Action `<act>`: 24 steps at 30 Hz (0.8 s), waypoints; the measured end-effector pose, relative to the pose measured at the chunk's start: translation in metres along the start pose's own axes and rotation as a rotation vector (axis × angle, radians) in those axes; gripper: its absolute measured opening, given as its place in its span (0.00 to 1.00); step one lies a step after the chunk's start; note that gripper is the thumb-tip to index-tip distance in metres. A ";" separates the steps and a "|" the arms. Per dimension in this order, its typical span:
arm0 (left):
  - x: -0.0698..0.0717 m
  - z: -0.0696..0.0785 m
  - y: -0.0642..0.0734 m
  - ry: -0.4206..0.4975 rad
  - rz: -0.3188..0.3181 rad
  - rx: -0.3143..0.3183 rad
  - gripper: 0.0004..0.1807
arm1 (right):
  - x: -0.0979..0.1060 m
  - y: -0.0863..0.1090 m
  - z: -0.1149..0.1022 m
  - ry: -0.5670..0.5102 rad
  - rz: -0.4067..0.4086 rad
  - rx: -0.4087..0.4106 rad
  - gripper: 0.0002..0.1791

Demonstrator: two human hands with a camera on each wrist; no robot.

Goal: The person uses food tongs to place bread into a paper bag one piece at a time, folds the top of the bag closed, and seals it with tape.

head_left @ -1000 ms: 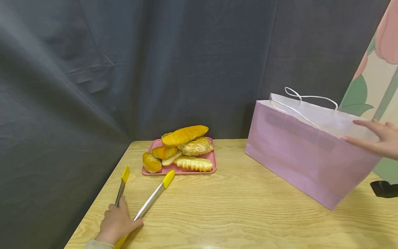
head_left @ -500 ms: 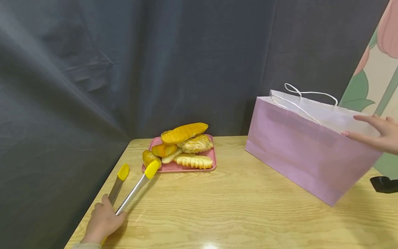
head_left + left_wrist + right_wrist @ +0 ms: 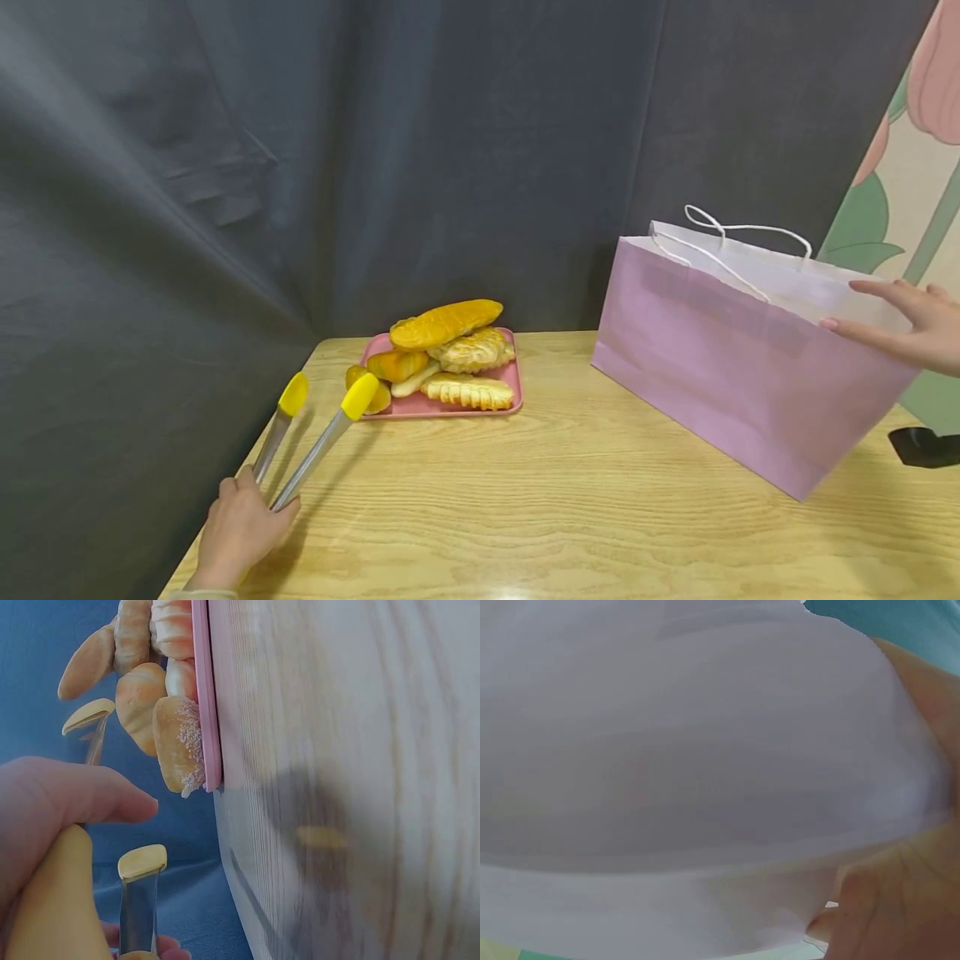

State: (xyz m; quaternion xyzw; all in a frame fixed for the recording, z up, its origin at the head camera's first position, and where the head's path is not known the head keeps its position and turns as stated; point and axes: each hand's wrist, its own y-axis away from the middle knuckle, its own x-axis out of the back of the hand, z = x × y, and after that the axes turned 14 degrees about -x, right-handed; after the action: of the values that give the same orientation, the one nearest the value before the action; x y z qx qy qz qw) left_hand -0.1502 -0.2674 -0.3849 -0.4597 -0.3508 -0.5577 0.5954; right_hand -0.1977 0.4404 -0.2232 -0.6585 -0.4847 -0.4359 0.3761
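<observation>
My left hand [image 3: 240,525] grips a pair of metal tongs [image 3: 313,460] with yellow tips, spread wide with nothing between them. In the left wrist view the tongs' yellow tip [image 3: 142,861] shows past the thumb [image 3: 112,795]. Just beyond the tips lies a pink tray [image 3: 435,413] piled with several breads, including a long golden loaf [image 3: 447,325] on top and a sugar-topped roll [image 3: 178,739] at the near left corner. With straight, spread fingers, my right hand [image 3: 918,325] touches the upper right rim of a purple paper bag [image 3: 720,375]. White paper fills most of the right wrist view.
The wooden table [image 3: 540,500] runs between tray and bag. Dark cloth [image 3: 487,167] hangs behind and on the left. White string handles [image 3: 750,229] rise from the bag. A black object [image 3: 926,447] sits at the right edge, beside a flower-patterned wall.
My left hand has shifted left and slightly up with the tongs, whose tips have come closer together; one tip now overlaps the left roll. The right hand stays at the bag rim.
</observation>
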 end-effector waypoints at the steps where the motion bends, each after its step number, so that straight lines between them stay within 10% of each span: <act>1: 0.000 0.000 0.000 0.005 -0.002 0.002 0.41 | 0.000 0.001 0.000 0.000 0.000 -0.001 0.47; 24: 0.007 0.021 0.000 0.043 0.019 -0.032 0.48 | 0.002 0.008 -0.011 0.039 0.010 0.000 0.49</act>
State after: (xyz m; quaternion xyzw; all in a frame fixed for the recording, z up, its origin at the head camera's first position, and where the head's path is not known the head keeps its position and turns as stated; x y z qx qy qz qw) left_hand -0.1470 -0.2501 -0.3720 -0.4606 -0.3246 -0.5674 0.6005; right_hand -0.1922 0.4285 -0.2180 -0.6524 -0.4739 -0.4468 0.3875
